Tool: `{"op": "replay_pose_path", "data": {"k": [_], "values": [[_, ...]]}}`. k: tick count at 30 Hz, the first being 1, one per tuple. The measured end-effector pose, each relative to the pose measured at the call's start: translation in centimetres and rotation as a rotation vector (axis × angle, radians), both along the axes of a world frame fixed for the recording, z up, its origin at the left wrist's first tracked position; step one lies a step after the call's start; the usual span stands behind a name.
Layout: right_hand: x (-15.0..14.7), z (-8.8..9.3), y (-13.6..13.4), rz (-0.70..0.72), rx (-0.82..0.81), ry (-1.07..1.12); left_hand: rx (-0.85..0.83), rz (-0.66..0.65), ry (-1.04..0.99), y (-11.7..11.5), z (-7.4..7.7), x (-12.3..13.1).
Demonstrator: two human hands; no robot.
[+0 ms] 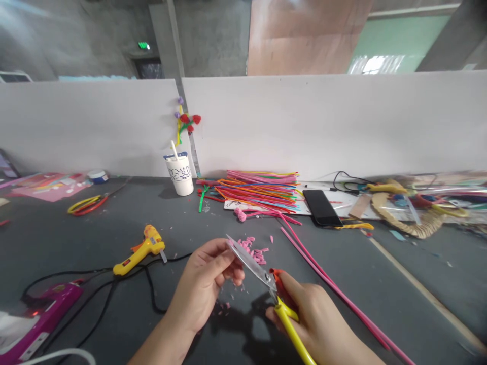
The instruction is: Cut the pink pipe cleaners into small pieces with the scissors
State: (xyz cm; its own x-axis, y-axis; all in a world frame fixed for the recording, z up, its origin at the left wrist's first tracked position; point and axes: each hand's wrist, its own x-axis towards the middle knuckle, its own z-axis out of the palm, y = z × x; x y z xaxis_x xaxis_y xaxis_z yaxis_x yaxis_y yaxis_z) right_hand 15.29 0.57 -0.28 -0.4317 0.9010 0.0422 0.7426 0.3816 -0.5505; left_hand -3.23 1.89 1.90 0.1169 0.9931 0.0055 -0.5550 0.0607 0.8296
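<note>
My right hand (312,309) is wrapped around the handles of a pair of scissors (251,263) with yellow and red grips. Their blades point up and left, with the tip by the fingertips of my left hand (211,271). Those fingers are pinched together on a small pink piece, mostly hidden behind them and the blade. Just beyond the blades lies a loose heap of short pink cut pieces (258,255). Tiny pink scraps (224,305) are scattered below my left hand. To the right, long pink pipe cleaners (315,266) stretch across the table.
Behind are a bundle of coloured pipe cleaners (262,190), a white cup (180,175) with a straw and a black phone (322,208). At left lie a yellow glue gun (140,251), black cables, a purple power strip (49,324) and other scissors (87,204). A woven ring (418,230) sits right.
</note>
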Motion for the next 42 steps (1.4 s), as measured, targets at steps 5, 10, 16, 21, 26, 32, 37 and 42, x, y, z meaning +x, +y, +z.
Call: {"op": "replay_pose_path", "data": {"k": [5,10,16,21,26,32,37,42], "values": [[-0.36,0.09,-0.11,-0.003,-0.025,0.008,0.005,0.023,-0.055,0.07,-0.28,-0.12],[-0.57,0.06,-0.28,-0.003,-0.122,0.037,0.005,0.008,-0.056,0.1,-0.36,-0.22],[-0.57,0.0,-0.29,-0.013,-0.096,0.025,-0.005,0.008,-0.029,0.06,-0.06,-0.15],[-0.57,0.03,-0.28,-0.021,-0.087,0.011,-0.017,0.007,-0.027,0.01,-0.04,-0.11],[-0.54,-0.07,-0.3,-0.007,-0.08,0.02,-0.012,-0.009,-0.048,0.02,-0.04,-0.17],[-0.52,-0.08,-0.31,0.004,-0.044,0.034,-0.001,-0.023,-0.048,0.04,-0.16,-0.28],[-0.47,-0.05,-0.4,-0.037,-0.021,0.016,-0.003,-0.023,-0.034,0.01,-0.22,-0.38],[-0.27,-0.19,-0.1,-0.07,-0.072,0.048,-0.011,-0.023,-0.001,0.11,-0.05,-0.47]]}}
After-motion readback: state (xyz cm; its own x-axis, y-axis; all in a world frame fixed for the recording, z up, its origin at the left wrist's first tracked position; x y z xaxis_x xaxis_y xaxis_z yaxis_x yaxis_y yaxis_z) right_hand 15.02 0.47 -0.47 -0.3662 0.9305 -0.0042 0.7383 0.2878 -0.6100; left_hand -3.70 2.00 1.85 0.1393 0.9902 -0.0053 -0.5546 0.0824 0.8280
